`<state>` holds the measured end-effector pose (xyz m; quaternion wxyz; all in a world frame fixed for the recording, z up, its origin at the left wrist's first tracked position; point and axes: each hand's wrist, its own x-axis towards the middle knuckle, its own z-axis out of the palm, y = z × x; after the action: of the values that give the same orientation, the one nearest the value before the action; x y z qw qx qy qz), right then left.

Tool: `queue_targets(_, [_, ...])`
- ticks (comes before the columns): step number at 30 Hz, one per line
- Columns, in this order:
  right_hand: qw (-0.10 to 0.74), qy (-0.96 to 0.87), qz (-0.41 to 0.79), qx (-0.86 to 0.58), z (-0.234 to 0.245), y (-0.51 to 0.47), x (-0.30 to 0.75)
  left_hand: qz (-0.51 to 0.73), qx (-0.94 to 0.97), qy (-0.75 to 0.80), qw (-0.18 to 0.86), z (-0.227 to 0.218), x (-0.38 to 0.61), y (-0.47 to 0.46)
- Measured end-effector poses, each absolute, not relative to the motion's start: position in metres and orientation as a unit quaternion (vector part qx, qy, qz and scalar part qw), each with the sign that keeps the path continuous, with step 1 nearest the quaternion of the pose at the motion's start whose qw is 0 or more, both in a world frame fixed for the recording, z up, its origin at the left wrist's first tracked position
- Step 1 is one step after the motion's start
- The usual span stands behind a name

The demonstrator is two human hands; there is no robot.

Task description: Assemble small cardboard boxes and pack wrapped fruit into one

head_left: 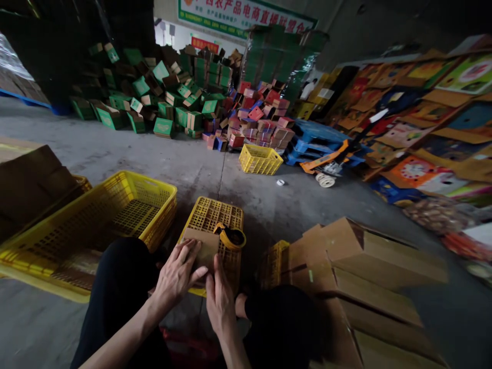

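While a small cardboard box (207, 245) lies on the yellow crate (203, 211), the left hand (177, 269) rests unclenched over its left side, fingers flat on the cardboard. Above the crate's near end, the right hand (222, 297) touches the box's near right edge with straight fingers; whether it grips, I cannot tell. On the crate's right side, beside the box, sits a tape dispenser (232, 238).
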<state>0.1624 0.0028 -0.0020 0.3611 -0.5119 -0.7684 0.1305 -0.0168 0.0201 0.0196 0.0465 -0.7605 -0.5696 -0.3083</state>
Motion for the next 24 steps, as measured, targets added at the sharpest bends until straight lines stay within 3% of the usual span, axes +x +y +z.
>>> queue_targets(10, [0.353,-0.783,0.083,-0.505,0.002,-0.010,0.162,-0.255,-0.789,-0.553,0.082,0.014,-0.012,0.002])
queue_targets(24, [0.352,-0.771,0.083,-0.524,0.000,0.028,0.150,-0.327,-0.815,-0.478,-0.019,0.016,-0.025,0.002])
